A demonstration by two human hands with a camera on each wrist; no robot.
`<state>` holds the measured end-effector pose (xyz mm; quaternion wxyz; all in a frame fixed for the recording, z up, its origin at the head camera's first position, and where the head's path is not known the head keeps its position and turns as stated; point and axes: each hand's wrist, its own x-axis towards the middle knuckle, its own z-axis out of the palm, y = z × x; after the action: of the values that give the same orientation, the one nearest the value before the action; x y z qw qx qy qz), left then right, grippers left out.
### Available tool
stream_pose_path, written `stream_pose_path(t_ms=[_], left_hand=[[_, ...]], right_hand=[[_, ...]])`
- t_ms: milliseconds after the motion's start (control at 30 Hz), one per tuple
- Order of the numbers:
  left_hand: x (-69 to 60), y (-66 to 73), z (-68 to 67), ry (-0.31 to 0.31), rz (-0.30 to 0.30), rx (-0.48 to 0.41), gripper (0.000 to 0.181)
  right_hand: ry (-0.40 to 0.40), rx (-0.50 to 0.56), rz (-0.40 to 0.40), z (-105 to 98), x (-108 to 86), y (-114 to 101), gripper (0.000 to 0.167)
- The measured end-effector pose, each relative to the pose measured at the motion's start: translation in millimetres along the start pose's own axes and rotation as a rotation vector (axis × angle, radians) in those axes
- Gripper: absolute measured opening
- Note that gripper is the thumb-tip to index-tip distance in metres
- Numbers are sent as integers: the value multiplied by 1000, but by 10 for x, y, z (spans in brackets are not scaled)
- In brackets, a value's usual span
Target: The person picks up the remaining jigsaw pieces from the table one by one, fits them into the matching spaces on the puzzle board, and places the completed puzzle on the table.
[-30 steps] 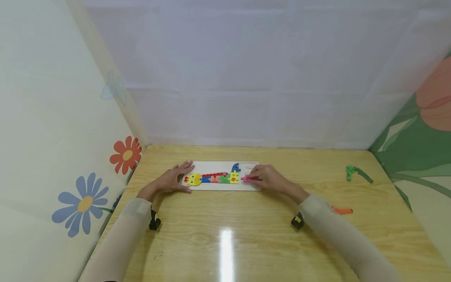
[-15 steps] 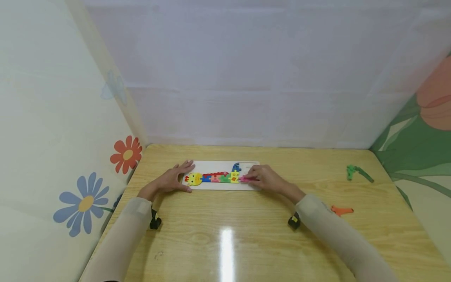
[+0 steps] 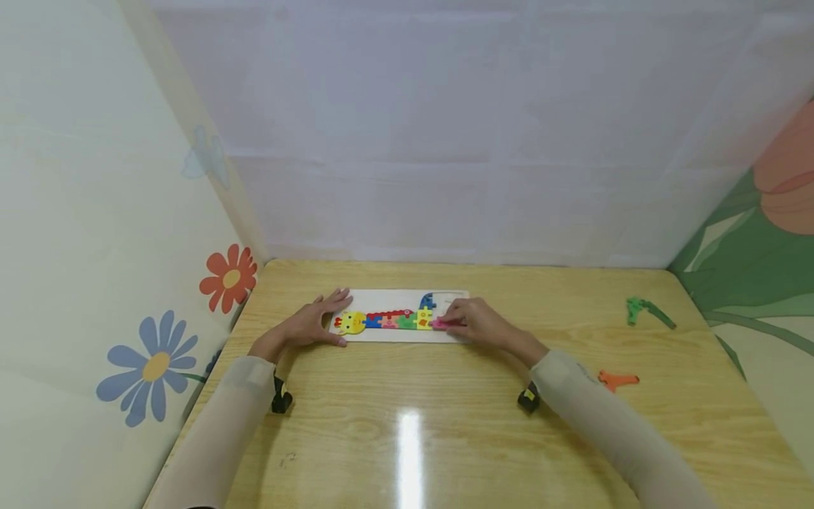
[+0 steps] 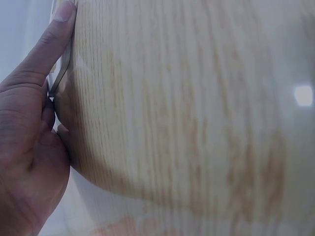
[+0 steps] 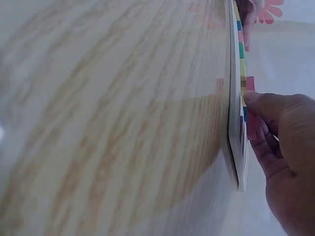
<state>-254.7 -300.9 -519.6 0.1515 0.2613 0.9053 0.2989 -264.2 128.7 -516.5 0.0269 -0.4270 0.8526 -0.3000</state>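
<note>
A white puzzle board (image 3: 381, 337) lies flat on the table, with colourful giraffe pieces in a row along it. My left hand (image 3: 310, 324) rests around its left end, thumb along the near edge and fingers spread at the far edge, beside the yellow giraffe head (image 3: 352, 323). At the right part of the board, my right hand (image 3: 480, 322) pinches a pink puzzle piece (image 3: 439, 324) next to a yellow piece (image 3: 423, 318). Seen edge-on in the right wrist view, the pink piece (image 5: 251, 129) stands proud of the other pieces. A blue piece (image 3: 427, 302) sits above the yellow one.
To the right on the wooden table (image 3: 356, 403) lie a green puzzle piece (image 3: 634, 309), a dark green strip-like piece (image 3: 659, 315) and an orange piece (image 3: 617, 380). A white cloth wall (image 3: 407, 141) stands behind the table, and flowered walls flank it.
My right hand has moved slightly left, bringing the pink puzzle piece up against the yellow piece. The left hand has stayed at the board's left end.
</note>
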Motion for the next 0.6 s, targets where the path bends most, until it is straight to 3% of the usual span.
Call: stream_pose_path(t_ms=[600], left_hand=[[3, 23, 4, 5, -21, -3, 103]], right_hand=[[-36, 21, 3, 0, 1, 23, 28]])
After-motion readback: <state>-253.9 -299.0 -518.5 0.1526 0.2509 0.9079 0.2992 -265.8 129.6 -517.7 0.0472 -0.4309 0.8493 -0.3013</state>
